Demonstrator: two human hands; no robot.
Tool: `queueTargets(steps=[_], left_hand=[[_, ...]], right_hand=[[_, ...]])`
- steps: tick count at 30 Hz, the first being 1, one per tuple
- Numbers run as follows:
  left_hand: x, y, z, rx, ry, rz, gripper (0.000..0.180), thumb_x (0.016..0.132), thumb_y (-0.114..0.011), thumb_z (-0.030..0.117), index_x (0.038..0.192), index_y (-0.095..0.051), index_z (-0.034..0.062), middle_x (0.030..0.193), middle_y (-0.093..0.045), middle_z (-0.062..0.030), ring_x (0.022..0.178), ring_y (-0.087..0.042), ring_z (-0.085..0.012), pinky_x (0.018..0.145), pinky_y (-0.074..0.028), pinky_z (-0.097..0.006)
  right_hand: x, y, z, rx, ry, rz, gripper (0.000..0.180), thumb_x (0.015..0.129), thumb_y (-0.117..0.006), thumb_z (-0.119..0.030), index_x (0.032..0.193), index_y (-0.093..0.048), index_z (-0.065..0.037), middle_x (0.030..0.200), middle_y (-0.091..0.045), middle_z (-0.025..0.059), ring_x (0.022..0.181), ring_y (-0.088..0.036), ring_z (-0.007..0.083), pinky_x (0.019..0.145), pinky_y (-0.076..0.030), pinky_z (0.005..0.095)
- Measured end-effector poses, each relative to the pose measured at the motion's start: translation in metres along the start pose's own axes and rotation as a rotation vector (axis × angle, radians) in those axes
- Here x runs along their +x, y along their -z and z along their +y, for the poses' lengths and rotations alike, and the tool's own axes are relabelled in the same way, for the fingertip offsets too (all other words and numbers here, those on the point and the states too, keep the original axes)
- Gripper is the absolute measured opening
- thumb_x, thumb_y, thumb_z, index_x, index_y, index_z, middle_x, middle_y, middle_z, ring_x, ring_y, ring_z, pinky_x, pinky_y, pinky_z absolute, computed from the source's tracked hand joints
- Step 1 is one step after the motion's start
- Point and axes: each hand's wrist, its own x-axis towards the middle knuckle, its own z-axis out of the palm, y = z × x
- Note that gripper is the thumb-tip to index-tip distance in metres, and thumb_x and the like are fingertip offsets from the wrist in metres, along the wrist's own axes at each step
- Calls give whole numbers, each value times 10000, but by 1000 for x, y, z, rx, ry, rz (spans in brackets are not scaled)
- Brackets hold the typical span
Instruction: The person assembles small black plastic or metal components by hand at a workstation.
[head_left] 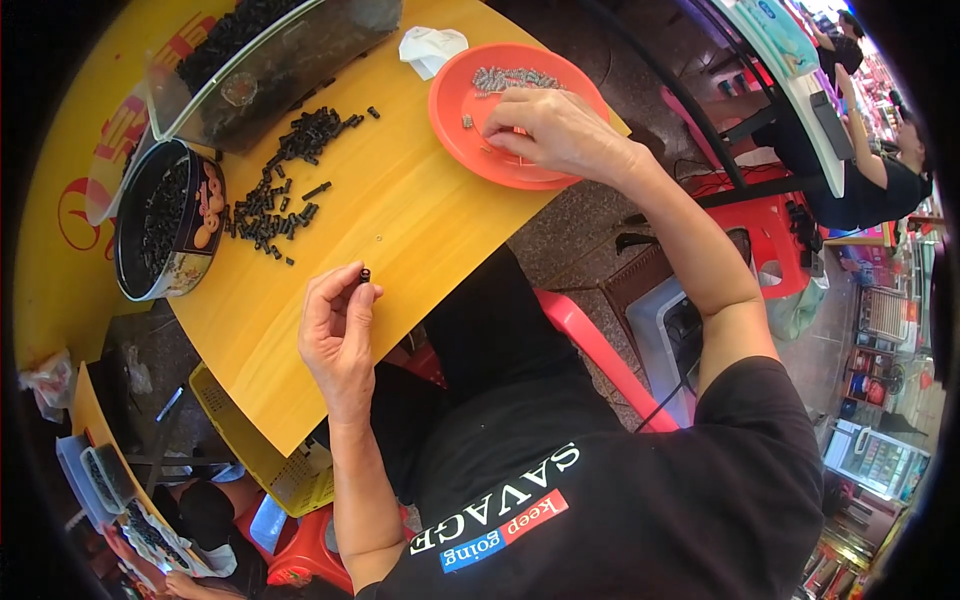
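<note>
1. My left hand (340, 320) is raised near the edge of the table (420, 220), its thumb and fingers closed on one small black piece (365, 275). They grip it low, with its round end showing above the fingertips, probably so that end is left uncovered.

2. My right hand (560, 125) reaches over the red plate (450, 110), fingers bent downward and close together. Whether anything is pinched between them I cannot tell, as my hand hides part of the view.

3. Small silver springs (515, 80) lie mostly at the plate's far side, with a few bits apart from them nearer my fingertips. The raised rim likely serves to stop such light parts from rolling away.

4. The loose black pieces (270, 205) are spread on the table on my left, within easy reach of that hand, I judge. Scattered thinly at the near edge, they look simpler to pick up singly.

5. Behind them stand a round tin (207, 205) and a clear plastic bin (255, 95), both holding more black parts; their walls presumably contain the bulk.
</note>
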Motion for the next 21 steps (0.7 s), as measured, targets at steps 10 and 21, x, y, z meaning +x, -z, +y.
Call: queueTargets(steps=[10,21], left_hand=[[0,0,-4,16,-7,-8,210,959,-590,-11,1165,-602,-47,1068,-583,-50,927,-625,-125,874,-493,-236],[1,-3,-1,-5,3,5,182,942,-591,-47,1121,-622,-39,1077,-566,-66,918,-617,-126,844,-510,-243]], right_hand=[[17,-16,6,-138,-104,135,168,883,-658,-191,981,-677,-56,926,-648,107,860,-644,302,757,-512,398],[18,-14,10,12,-81,182,146,853,-665,-139,938,-624,-28,844,-657,84,792,-652,256,715,-519,368]])
